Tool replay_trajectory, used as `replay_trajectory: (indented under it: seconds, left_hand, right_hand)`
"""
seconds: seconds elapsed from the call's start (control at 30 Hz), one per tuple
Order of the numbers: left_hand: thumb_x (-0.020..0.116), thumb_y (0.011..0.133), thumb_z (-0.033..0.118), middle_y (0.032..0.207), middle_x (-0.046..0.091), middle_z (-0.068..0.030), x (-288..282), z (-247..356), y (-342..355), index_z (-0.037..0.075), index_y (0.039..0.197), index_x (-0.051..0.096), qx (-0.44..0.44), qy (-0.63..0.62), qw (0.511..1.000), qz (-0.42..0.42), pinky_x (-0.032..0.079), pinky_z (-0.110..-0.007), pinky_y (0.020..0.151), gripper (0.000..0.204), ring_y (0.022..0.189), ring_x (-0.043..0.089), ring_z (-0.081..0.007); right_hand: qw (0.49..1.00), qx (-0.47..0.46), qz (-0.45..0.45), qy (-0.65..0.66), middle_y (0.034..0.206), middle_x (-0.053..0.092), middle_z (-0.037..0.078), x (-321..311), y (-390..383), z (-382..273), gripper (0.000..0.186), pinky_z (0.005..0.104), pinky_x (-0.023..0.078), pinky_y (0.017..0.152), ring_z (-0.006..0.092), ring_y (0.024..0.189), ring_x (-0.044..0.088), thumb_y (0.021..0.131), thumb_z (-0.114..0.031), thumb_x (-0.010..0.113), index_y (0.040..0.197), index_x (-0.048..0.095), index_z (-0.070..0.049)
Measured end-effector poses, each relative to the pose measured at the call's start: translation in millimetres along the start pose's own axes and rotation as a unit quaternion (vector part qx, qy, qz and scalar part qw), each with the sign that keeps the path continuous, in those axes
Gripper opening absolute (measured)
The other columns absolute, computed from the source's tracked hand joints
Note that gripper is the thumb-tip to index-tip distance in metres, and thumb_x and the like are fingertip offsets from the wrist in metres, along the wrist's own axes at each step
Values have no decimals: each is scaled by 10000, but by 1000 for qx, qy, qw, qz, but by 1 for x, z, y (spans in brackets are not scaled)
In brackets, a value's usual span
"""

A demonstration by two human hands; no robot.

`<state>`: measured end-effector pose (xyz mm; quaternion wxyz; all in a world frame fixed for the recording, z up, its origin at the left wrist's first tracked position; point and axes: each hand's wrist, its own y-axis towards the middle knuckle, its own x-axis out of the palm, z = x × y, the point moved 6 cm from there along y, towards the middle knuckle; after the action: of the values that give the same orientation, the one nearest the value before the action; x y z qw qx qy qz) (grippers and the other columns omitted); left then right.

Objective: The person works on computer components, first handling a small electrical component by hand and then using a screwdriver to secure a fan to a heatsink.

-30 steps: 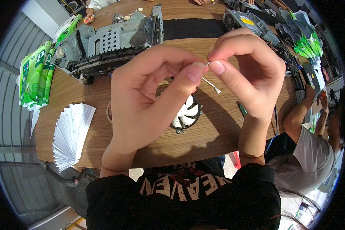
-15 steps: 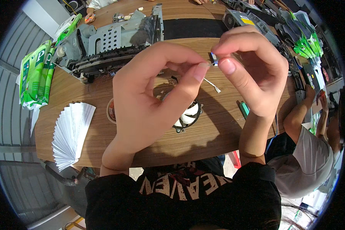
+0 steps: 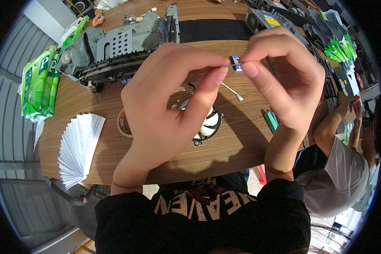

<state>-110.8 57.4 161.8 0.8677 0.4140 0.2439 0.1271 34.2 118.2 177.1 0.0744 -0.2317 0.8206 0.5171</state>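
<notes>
Above the table my left hand (image 3: 161, 101) and my right hand (image 3: 290, 76) are raised close together, thumb and forefinger of each pinched. A thin, wire-like strand (image 3: 235, 64) spans the small gap between the two pinches; its exact kind is too small to make out. Below my left hand, a small fan (image 3: 209, 126) with white blades and a black round frame lies on the table, partly covered by that hand. A short white cable end (image 3: 237, 95) rests beyond the fan. Just behind the fingertips is a small blue-and-white item (image 3: 236, 59).
A large metal machine chassis (image 3: 127, 44) stands at the far left. Fanned paper (image 3: 81, 146), a tape roll (image 3: 123, 123) and green packs (image 3: 40, 84) lie left. A teal object (image 3: 271, 121) is near my right wrist. Another person (image 3: 338, 178) works at the right.
My right hand's thumb and forefinger have closed into a pinch. The thin strand now shows between both hands, and my left fingertips have risen slightly.
</notes>
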Motion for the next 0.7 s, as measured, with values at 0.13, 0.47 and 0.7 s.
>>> replay_trajectory:
  seconds: [0.13,0.47,0.7]
  left_hand:
    - [616,784,-24,871,615,-93,-3,-2,1,-18,896,639,-30,2,1000,-7,424,-241,738,114,818,568,-162]
    - [551,845,-13,933,614,-103,-2,-9,1,-36,957,618,-51,-49,997,-12,422,-250,803,133,865,568,-164]
    - [584,834,28,963,625,-129,26,-33,-7,-17,1077,557,-236,-418,873,-88,487,-293,809,249,875,613,-193]
  right_hand:
    - [998,62,23,-8,900,576,99,-14,-2,10,137,255,418,744,163,846,541,762,34,633,894,597,33]
    - [999,44,-17,18,888,576,97,-24,-2,16,134,277,406,781,171,860,528,768,18,622,899,595,33]
    - [984,69,-163,11,849,594,105,-1,-5,5,125,279,415,755,192,818,554,727,44,647,846,610,36]
